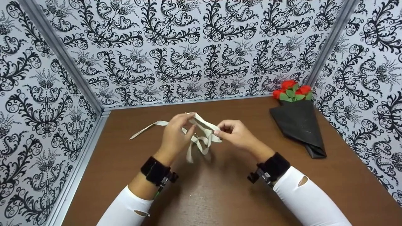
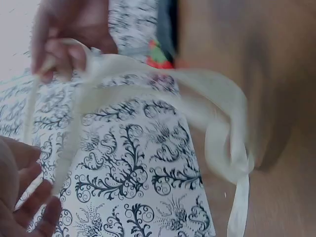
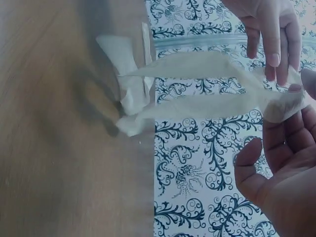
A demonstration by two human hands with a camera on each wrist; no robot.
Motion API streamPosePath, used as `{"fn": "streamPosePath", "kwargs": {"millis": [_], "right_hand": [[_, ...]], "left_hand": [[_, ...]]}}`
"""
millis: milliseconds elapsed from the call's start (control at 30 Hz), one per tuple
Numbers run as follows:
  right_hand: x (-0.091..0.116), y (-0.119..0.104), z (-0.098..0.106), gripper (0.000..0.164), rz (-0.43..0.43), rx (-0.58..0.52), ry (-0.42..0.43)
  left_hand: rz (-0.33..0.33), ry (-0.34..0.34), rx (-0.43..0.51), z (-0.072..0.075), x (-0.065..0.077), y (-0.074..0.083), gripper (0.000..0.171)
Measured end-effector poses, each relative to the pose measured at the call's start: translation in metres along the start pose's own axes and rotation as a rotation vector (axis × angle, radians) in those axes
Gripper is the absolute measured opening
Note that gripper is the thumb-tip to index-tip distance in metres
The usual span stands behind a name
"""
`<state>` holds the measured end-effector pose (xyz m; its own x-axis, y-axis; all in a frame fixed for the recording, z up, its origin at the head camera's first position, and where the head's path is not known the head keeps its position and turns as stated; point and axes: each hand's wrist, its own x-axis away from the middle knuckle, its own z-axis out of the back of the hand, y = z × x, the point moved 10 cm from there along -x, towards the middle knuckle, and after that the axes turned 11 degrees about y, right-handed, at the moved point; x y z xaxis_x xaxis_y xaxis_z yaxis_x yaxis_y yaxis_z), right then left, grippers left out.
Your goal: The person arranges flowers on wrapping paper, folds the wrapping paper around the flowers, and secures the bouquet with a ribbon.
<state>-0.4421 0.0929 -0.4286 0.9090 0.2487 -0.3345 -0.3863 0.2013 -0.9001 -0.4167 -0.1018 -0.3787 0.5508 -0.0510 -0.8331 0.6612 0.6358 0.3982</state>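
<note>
Both my hands are lifted at the centre of the head view, each pinching the cream ribbon (image 1: 201, 131) above the brown table (image 1: 220, 188). My left hand (image 1: 176, 133) curls over one loop; my right hand (image 1: 235, 133) nips the other between thumb and fingertips. The band's long axis runs left to right between them, one tail trailing toward the frame's left. It's flat, soft, matte cloth. A black-wrapped bouquet (image 1: 296, 122) lies at upper right.
</note>
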Motion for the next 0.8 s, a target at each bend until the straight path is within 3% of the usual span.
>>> {"fn": "streamPosePath", "kwargs": {"millis": [67, 133, 167, 233, 300, 367, 400, 467, 533, 633, 733, 800], "right_hand": [[0.002, -0.002, -0.001, 0.017, -0.009, -0.026, -0.024], [0.005, -0.005, -0.004, 0.019, -0.015, -0.048, -0.057], [0.006, -0.007, -0.005, 0.020, -0.020, -0.058, -0.075], [0.009, -0.010, -0.009, 0.022, -0.020, -0.065, -0.121], [0.010, -0.011, -0.012, 0.022, -0.020, -0.062, -0.161], [0.012, -0.010, -0.013, 0.021, -0.023, -0.084, -0.202], [0.012, -0.011, -0.013, 0.021, -0.020, -0.102, -0.224], [0.014, -0.009, -0.013, 0.019, -0.025, -0.136, -0.261], [0.016, -0.008, -0.014, 0.017, -0.029, -0.137, -0.303], [0.019, -0.003, -0.010, 0.013, -0.045, -0.035, -0.340], [0.019, 0.003, 0.004, 0.010, -0.031, 0.162, -0.308], [0.016, 0.001, 0.019, 0.008, 0.073, 0.343, -0.249]], "left_hand": [[-0.059, 0.035, -0.076, 0.002, 0.000, 0.002, 0.049], [-0.083, 0.002, -0.098, -0.004, 0.000, 0.004, 0.060], [-0.082, -0.046, -0.085, -0.010, 0.000, 0.004, 0.064], [-0.068, -0.191, 0.029, -0.026, 0.005, 0.007, 0.069], [0.012, -0.392, 0.240, -0.044, 0.014, 0.013, 0.071], [0.165, -0.569, 0.510, -0.059, 0.024, 0.019, 0.065], [0.246, -0.635, 0.623, -0.065, 0.028, 0.022, 0.057], [0.373, -0.715, 0.728, -0.073, 0.035, 0.024, 0.042], [0.407, -0.744, 0.732, -0.077, 0.037, 0.023, 0.029], [0.363, -0.751, 0.598, -0.074, 0.035, 0.016, 0.014], [0.344, -0.732, 0.492, -0.064, 0.030, 0.003, 0.007], [0.330, -0.710, 0.392, -0.054, 0.024, -0.010, 0.011]]}}
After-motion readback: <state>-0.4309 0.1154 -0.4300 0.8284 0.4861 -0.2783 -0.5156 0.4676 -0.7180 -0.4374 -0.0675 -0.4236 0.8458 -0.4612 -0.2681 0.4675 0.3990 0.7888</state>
